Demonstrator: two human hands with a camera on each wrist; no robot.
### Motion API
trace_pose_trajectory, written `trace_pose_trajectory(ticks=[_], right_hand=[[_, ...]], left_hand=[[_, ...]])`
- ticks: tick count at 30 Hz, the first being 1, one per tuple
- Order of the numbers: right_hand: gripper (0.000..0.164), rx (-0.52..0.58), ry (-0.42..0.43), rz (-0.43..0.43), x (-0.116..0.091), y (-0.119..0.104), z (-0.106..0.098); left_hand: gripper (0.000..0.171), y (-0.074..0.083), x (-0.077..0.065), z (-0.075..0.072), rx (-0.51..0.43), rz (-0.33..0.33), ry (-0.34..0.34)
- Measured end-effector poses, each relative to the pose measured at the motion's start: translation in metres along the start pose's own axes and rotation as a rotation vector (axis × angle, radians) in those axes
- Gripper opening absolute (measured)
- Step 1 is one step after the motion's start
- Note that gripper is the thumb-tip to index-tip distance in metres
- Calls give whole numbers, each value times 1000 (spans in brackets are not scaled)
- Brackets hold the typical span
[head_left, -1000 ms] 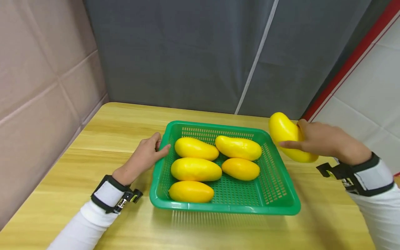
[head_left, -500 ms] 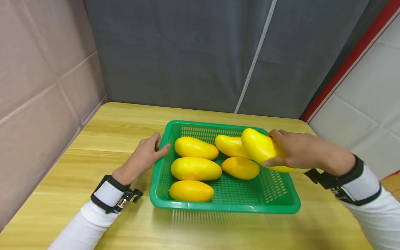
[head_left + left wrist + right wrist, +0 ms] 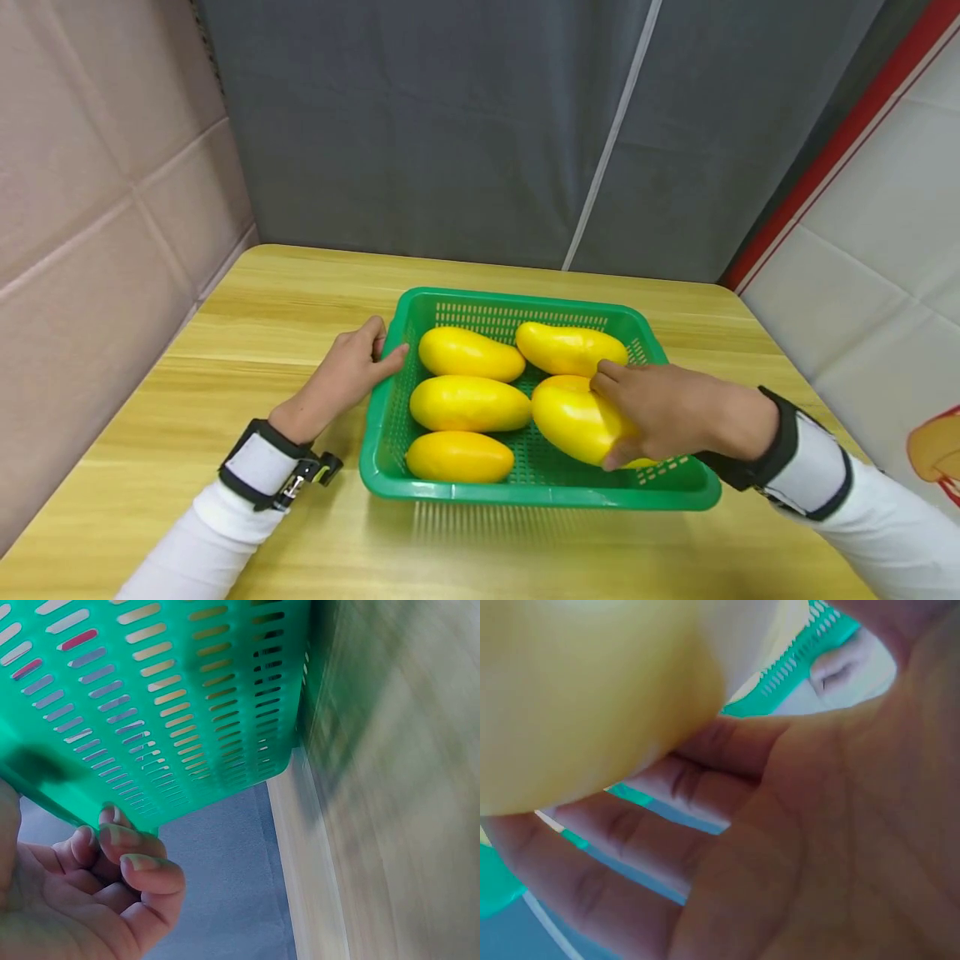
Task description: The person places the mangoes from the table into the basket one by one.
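A green plastic basket (image 3: pixel 540 495) holds several yellow mangoes (image 3: pixel 470 406), laid in two columns. On its left rim my left hand (image 3: pixel 337 379) keeps a grip, thumb over the edge; the left wrist view shows the curled fingers (image 3: pixel 154 874) outside the slotted wall. My right hand (image 3: pixel 656 408) grips another mango (image 3: pixel 573 425) low over the basket's right half, fingers on its far side and thumb on the near side. This mango mostly covers a smaller one beneath it in the head view. It fills the upper left of the right wrist view, against the fingers (image 3: pixel 615 832).
The basket stands on a wood-grain table (image 3: pixel 300 283). Behind rises a dark grey curtain (image 3: pixel 420 133) with a pale seam. A pinkish padded wall (image 3: pixel 97 208) borders the left, a white panel (image 3: pixel 877 275) with a red edge the right.
My right hand has carried its mango left and toward me, from beyond the basket's right rim to low over its right half. The left hand and basket have stayed put.
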State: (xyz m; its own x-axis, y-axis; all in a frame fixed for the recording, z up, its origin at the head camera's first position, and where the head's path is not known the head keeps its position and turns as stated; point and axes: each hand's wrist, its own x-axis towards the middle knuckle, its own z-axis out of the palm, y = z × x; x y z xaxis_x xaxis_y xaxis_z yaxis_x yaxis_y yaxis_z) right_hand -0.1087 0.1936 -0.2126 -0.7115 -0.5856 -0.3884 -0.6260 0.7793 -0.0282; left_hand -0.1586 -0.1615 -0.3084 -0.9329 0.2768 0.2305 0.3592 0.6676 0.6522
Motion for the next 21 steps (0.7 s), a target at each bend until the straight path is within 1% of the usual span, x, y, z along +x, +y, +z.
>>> trace_pose_trajectory(ticks=[2,5,10,13,16,21], right_hand=[[79,-6,-38,-8,4,-4,3],[81,-40,-67,-20,7,-8,7],[82,-91,-55,-43,12,-15,13],[83,-108,-59,-42,15,-17,15],[81,-116,-69,-38,20,-19,18],[73,-120,-87,-10,26,-23,23]], left_hand=[[31,0,0,0,-1,1,-2],[32,0,0,0,3,0,-5],[32,0,0,-2,4,-6,-2],[32,0,0,-3,0,-8,-5],[32,0,-1,-3,1,-13,-8],[32,1,-1,-2,0,-16,-13]])
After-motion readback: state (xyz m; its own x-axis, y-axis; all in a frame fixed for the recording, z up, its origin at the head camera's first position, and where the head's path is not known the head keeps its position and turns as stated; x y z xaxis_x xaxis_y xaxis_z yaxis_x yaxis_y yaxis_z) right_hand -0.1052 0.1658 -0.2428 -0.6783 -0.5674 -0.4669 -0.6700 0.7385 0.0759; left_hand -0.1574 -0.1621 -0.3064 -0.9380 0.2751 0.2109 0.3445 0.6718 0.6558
